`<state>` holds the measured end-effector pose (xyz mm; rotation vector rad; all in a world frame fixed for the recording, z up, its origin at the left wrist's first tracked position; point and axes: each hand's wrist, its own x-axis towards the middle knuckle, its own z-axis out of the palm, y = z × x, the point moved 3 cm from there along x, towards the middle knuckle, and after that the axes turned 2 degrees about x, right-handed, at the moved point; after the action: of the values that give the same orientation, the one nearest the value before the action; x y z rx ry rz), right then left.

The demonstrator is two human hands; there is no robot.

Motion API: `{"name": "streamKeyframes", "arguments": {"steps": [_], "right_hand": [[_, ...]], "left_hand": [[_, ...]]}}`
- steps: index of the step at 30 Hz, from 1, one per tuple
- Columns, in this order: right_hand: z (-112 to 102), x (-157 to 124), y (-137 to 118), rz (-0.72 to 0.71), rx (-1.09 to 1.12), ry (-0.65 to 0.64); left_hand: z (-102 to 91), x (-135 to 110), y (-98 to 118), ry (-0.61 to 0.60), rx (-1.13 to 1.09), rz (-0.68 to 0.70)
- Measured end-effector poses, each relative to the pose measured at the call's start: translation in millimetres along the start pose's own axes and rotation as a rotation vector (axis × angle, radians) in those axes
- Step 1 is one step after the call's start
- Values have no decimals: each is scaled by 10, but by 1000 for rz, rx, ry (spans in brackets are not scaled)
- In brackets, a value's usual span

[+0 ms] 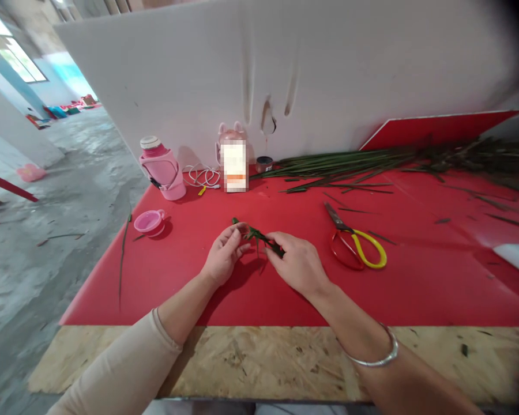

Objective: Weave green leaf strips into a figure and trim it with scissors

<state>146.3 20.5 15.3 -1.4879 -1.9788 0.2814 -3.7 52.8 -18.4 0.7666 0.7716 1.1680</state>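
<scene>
My left hand (225, 256) and my right hand (296, 262) meet over the red table top (415, 288), both pinched on a small folded piece of green leaf strips (257, 235). The left fingers grip its left end, the right fingers its right end. Thin loose strip ends hang down between the two hands. A silver bangle (378, 357) sits on my right wrist.
Red and yellow scissors (357, 245) lie just right of my right hand. A long bundle of green leaves (372, 158) runs along the back. A pink bottle (162, 167), a pink cup lid (149, 222), a white cable (201, 176) and another bottle (232, 161) stand back left.
</scene>
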Motion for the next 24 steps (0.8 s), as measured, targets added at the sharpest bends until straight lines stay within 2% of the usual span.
{"name": "streamKeyframes", "arguments": {"steps": [2, 4, 9, 12, 15, 17, 21, 24], "right_hand": [[-22, -10, 0, -14, -100, 58], [-56, -24, -19, -38, -197, 101], [-117, -62, -124, -167, -373, 58], [-153, -69, -138, -201, -237, 27], [-234, -40, -63, -105, 22, 45], [-284, -8, 9, -40, 116, 32], [-323, 52, 119, -16, 75, -74], [-322, 66, 169, 32, 33, -123]], "left_hand": [[-25, 6, 22, 75, -24, 27], [-36, -3, 35, 91, 4, 55], [73, -93, 51, -67, 236, 68], [86, -132, 100, -13, 280, 58], [10, -117, 151, 27, 222, 78], [-76, -81, 152, 45, 159, 79], [-234, -6, 83, 140, -11, 28], [-266, 24, 47, 169, -61, 20]]}}
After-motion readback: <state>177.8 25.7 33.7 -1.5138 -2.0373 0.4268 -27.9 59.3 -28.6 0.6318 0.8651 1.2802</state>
